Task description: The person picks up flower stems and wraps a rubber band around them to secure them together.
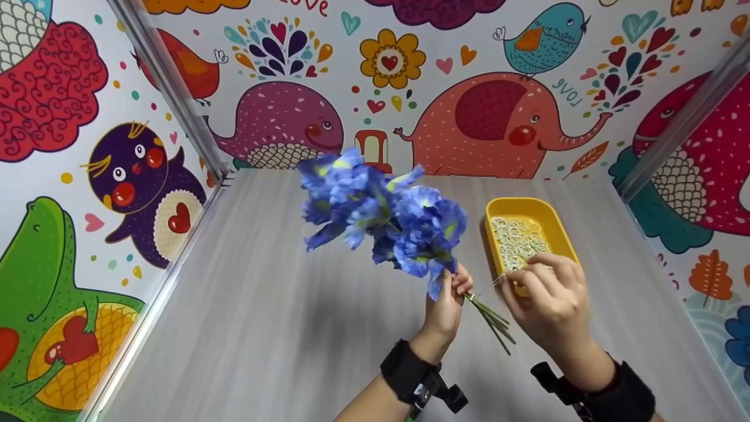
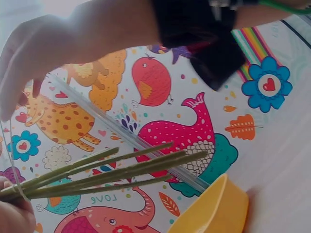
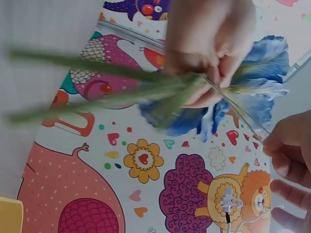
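Observation:
My left hand (image 1: pixel 442 313) grips a bunch of blue artificial irises (image 1: pixel 381 214) just below the blooms, holding it tilted above the table. The green stems (image 1: pixel 492 319) stick out of the fist toward the lower right. A pale rubber band (image 3: pixel 238 109) loops round the stems beside the left fingers and is stretched tight. Its other end is pinched by my right hand (image 1: pixel 551 299), a short way off to the right. In the left wrist view, the band (image 2: pixel 12 165) runs from the stems (image 2: pixel 121 170) up to the right fingers.
A yellow tray (image 1: pixel 562 228) with many pale rubber bands (image 1: pixel 515 240) stands on the grey table (image 1: pixel 263 305), partly behind the right hand. Walls printed with cartoon animals (image 1: pixel 480 129) enclose the table at the back and both sides, with metal posts at the corners.

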Demonstrator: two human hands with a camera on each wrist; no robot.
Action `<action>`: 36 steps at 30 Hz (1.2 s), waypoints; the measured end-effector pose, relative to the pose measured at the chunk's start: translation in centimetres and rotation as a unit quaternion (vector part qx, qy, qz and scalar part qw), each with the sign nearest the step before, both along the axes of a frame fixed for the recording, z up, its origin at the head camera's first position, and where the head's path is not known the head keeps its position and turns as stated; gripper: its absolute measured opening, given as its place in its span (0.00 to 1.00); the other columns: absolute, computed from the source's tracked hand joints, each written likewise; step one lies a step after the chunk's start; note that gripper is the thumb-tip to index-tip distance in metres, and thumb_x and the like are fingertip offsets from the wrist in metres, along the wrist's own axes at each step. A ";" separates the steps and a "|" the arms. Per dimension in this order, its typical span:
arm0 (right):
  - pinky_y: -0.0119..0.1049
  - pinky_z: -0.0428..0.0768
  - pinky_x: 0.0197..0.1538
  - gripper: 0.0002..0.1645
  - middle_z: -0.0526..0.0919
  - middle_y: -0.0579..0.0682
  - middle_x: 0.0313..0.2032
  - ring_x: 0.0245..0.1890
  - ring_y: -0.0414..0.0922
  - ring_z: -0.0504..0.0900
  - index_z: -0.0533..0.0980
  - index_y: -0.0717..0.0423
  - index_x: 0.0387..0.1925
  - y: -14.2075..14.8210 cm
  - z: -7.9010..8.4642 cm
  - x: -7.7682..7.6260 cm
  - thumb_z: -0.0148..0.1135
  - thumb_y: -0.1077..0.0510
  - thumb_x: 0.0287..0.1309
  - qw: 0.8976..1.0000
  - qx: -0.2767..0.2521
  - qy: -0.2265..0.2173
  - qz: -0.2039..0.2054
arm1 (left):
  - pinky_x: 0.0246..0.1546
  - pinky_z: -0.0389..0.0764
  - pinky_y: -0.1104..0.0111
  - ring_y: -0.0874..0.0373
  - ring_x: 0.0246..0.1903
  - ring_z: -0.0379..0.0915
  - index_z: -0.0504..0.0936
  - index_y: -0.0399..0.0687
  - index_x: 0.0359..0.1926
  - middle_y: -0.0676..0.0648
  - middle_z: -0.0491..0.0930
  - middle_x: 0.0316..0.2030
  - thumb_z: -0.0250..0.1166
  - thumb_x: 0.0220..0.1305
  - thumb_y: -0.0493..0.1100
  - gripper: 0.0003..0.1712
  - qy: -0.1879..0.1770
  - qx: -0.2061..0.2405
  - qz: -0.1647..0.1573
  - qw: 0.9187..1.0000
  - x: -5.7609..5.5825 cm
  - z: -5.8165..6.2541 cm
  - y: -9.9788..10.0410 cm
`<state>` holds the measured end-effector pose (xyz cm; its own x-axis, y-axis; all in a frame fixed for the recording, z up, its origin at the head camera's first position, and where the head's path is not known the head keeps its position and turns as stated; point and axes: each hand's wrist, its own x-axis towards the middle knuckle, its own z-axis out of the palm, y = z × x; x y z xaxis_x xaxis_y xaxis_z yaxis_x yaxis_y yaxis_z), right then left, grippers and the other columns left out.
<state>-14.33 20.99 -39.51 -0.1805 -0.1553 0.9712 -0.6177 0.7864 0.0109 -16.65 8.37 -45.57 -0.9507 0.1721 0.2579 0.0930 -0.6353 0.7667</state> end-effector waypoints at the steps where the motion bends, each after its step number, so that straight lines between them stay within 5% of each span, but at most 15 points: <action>1: 0.54 0.65 0.37 0.19 0.77 0.57 0.19 0.30 0.59 0.74 0.76 0.64 0.18 0.1 0.1 0.0 0.58 0.56 0.61 1.000 -0.007 -0.006 -0.002 | 0.32 0.57 0.75 0.68 0.24 0.52 0.54 0.51 0.27 0.55 0.53 0.25 0.45 0.58 0.72 0.30 -0.002 -0.005 -0.007 1.000 0.0 -0.1 -0.1; 9: 0.55 0.64 0.41 0.21 0.76 0.62 0.19 0.32 0.62 0.72 0.75 0.67 0.18 1.8 1.1 0.2 0.59 0.55 0.59 0.999 -0.038 -0.017 -0.022 | 0.31 0.58 0.75 0.68 0.23 0.52 0.55 0.52 0.26 0.56 0.54 0.24 0.46 0.55 0.74 0.31 -0.025 -0.014 -0.051 0.998 0.0 -0.3 -1.2; 18: 0.53 0.63 0.44 0.21 0.75 0.62 0.19 0.36 0.62 0.71 0.75 0.68 0.19 4.3 0.7 -0.3 0.58 0.53 0.59 0.997 -0.037 -0.056 -0.046 | 0.28 0.57 0.75 0.68 0.21 0.50 0.56 0.51 0.28 0.56 0.53 0.22 0.49 0.61 0.67 0.26 -0.065 0.036 -0.080 0.994 0.6 1.1 -2.2; 24: 0.45 0.63 0.49 0.22 0.77 0.59 0.20 0.37 0.61 0.71 0.77 0.66 0.22 5.8 -0.4 -1.5 0.58 0.50 0.60 0.992 -0.031 -0.122 -0.027 | 0.28 0.56 0.74 0.67 0.20 0.48 0.55 0.51 0.27 0.55 0.51 0.21 0.27 0.78 0.47 0.20 -0.116 0.070 -0.128 0.983 1.1 2.5 -2.8; 28: 0.38 0.62 0.51 0.15 0.79 0.56 0.22 0.37 0.59 0.72 0.78 0.64 0.23 6.1 -0.5 -2.0 0.61 0.55 0.54 0.987 -0.034 -0.154 -0.010 | 0.27 0.55 0.74 0.66 0.19 0.49 0.55 0.52 0.26 0.56 0.51 0.20 0.25 0.78 0.49 0.22 -0.135 0.102 -0.158 0.973 1.1 3.3 -3.1; 36: 0.44 0.64 0.45 0.05 0.81 0.54 0.22 0.35 0.53 0.73 0.80 0.61 0.23 5.6 -1.3 -2.4 0.69 0.69 0.42 0.973 -0.051 -0.224 0.001 | 0.27 0.57 0.74 0.66 0.19 0.50 0.57 0.53 0.26 0.56 0.52 0.20 0.24 0.78 0.51 0.23 -0.155 0.160 -0.169 0.960 1.4 4.4 -3.9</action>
